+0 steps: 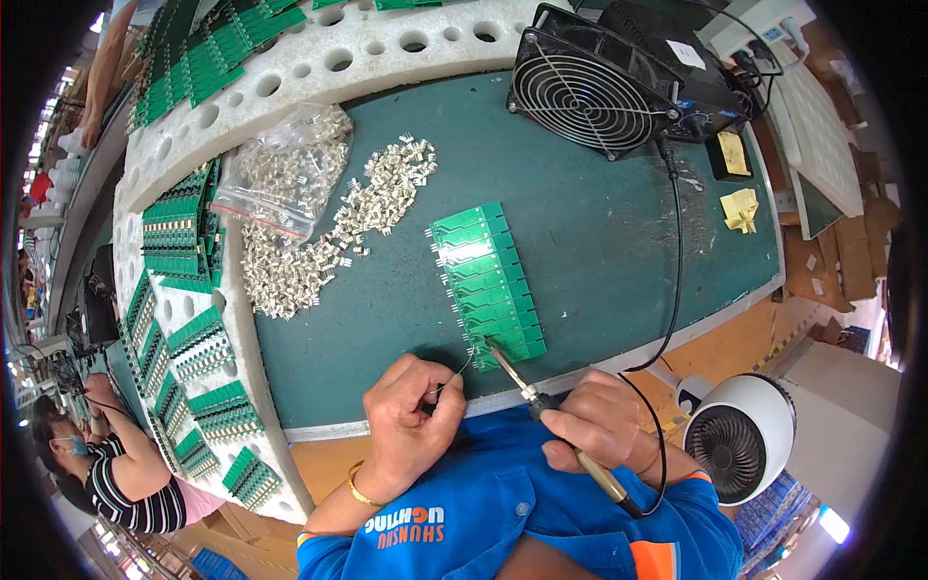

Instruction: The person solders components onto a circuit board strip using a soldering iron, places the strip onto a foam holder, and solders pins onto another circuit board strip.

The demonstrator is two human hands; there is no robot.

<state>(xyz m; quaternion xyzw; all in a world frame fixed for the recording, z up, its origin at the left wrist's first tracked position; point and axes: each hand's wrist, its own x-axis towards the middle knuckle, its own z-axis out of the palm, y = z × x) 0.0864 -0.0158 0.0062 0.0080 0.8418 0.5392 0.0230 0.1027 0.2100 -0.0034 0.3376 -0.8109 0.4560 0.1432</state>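
A green circuit board panel [491,285], a strip of several joined boards, lies on the dark green work mat [599,232] before me. My right hand [599,418] grips a soldering iron [519,381], whose tip meets the panel's near end. From the closed fingers of my left hand [414,404] a thin solder wire [466,364] runs up toward the same end. Whether wire and tip touch is too small to tell. Small white connectors [290,275] lie in a loose heap left of the panel, and a clear plastic bag [295,164] of more connectors rests beside it.
White foam holders [377,48] with holes line the far and left sides, bearing stacked green boards [182,227]. A black fan [585,97] stands at the far right. The iron's cord [680,261] crosses the mat. A white fan [739,435] is off the table's edge. Another person [126,464] sits at left.
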